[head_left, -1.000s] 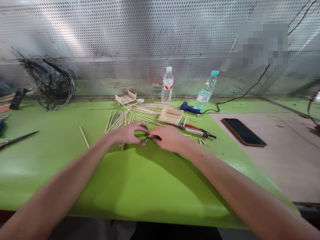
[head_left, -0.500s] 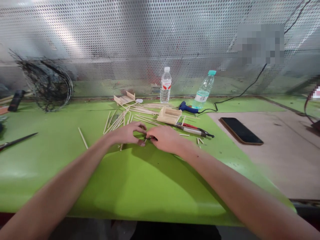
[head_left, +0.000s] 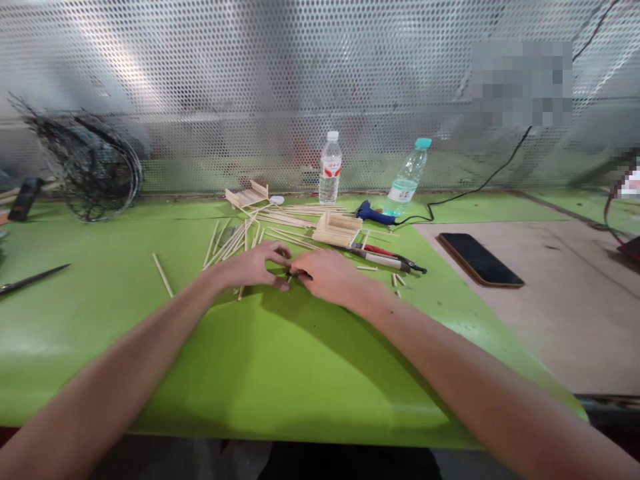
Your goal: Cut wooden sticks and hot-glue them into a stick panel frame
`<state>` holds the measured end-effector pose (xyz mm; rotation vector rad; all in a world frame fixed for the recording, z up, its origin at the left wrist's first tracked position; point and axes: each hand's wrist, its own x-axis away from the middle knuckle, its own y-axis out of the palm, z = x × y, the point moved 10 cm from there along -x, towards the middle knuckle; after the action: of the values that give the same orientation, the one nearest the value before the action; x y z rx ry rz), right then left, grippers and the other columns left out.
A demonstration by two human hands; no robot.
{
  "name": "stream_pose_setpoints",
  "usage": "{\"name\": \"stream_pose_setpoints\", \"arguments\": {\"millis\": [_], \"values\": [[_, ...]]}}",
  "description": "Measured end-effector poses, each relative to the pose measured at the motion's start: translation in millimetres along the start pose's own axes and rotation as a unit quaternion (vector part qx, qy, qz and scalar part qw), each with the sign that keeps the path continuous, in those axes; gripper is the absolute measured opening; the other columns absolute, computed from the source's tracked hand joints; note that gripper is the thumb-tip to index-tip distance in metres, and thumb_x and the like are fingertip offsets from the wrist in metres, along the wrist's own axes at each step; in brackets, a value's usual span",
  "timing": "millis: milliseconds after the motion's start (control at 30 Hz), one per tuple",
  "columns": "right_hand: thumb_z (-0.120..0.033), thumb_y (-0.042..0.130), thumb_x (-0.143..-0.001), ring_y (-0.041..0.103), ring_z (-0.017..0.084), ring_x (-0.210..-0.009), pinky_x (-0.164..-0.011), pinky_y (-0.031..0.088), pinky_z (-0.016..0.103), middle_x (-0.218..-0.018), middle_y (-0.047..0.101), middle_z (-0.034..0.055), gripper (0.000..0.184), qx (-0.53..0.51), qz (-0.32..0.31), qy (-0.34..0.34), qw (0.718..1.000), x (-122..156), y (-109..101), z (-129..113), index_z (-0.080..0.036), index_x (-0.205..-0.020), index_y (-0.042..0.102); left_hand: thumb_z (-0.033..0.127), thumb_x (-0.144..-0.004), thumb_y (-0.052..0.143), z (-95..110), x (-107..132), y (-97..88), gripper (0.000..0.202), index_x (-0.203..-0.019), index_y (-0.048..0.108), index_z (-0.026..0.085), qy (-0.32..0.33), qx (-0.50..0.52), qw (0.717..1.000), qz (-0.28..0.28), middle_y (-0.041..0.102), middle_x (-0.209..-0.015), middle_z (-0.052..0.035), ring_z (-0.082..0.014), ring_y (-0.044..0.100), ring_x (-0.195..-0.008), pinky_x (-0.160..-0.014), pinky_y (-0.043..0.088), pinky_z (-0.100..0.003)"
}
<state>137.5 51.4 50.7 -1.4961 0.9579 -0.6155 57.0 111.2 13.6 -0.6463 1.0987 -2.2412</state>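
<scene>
In the head view, my left hand (head_left: 255, 263) rests low over the green tabletop, its thumb and fingers curved but apart, with nothing visible between them. Close against its fingertips is my right hand (head_left: 327, 272), closed in a pinch. A small dark thing shows at those right fingertips, too hidden to name. Thin wooden sticks (head_left: 233, 244) lie fanned out beyond and beside my left hand. Just past my right hand sits a small open frame of glued-looking sticks (head_left: 337, 230). Pliers with red and white handles (head_left: 383, 258) lie beside it.
Farther back stand a second stick frame (head_left: 249, 195), a clear water bottle (head_left: 329, 170) and a tilted green-capped bottle (head_left: 407, 180). A blue glue gun (head_left: 374, 213) trails a black cable. A phone (head_left: 480, 260) lies right, scissors (head_left: 35, 279) left, coiled wire (head_left: 100, 170) back left.
The view has shifted very slightly. Both hands keep nearly the same pose and place, and the things on the table have not moved.
</scene>
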Motion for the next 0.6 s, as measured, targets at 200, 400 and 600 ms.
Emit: {"name": "stream_pose_setpoints", "arguments": {"millis": [200, 400, 600], "values": [[-0.017, 0.056, -0.092, 0.065, 0.018, -0.081, -0.072, 0.043, 0.030, -0.095, 0.074, 0.0057, 0.020, -0.018, -0.019, -0.004, 1.000, 2.4, 0.7, 3.9, -0.021, -0.098, 0.075, 0.067, -0.066, 0.072, 5.0, 0.6, -0.7, 0.054, -0.112, 0.074, 0.037, 0.007, 0.000, 1.000, -0.004, 0.048, -0.145, 0.0007, -0.0335, 0.043, -0.136, -0.117, 0.032, -0.053], [-0.018, 0.057, -0.091, 0.065, 0.019, -0.084, -0.072, 0.041, 0.030, -0.097, 0.074, 0.0051, 0.019, -0.011, -0.005, -0.001, 1.000, 1.3, 0.6, 4.8, -0.022, -0.099, 0.073, 0.068, -0.066, 0.072, 6.8, 0.3, -1.4, 0.055, -0.111, 0.075, 0.036, 0.011, -0.005, 1.000, -0.004, 0.049, -0.145, -0.0001, -0.0335, 0.042, -0.136, -0.117, 0.031, -0.052], [-0.016, 0.054, -0.090, 0.064, 0.019, -0.080, -0.066, 0.038, 0.029, -0.092, 0.073, 0.0044, 0.018, -0.005, 0.001, 0.002, 1.000, -0.5, 1.2, 0.0, -0.021, -0.096, 0.070, 0.061, -0.070, 0.072, 0.5, -1.2, -0.4, 0.048, -0.112, 0.073, 0.037, 0.008, -0.021, 1.000, -0.002, 0.045, -0.148, 0.0011, -0.0321, 0.042, -0.136, -0.117, 0.032, -0.052]]}}
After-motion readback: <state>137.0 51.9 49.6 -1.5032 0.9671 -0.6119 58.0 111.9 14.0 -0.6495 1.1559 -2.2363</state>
